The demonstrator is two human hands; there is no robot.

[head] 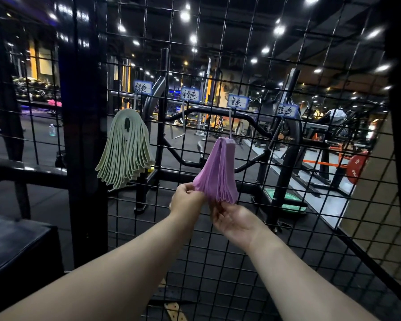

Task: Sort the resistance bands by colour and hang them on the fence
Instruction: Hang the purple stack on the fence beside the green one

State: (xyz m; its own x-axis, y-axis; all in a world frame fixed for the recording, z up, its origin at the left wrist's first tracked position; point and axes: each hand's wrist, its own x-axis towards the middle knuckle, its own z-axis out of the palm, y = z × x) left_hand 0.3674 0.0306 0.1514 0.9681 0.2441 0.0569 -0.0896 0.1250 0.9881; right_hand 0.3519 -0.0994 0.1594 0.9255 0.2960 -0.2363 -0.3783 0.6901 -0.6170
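Head view: purple bands (218, 172) hung on the fence (308, 237); left grip (186, 195) pinched their lower edge; right grip (232, 218) grasped them beneath; green bands (125, 151) hung nearby.

Fence mesh (248, 228) blocks reach; two hooks (178, 126) bare.

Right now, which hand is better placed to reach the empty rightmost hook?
Right, probably. The right hand sits under the purple bands, on the side nearer that hook; the left hand grips their left edge and would have to cross.
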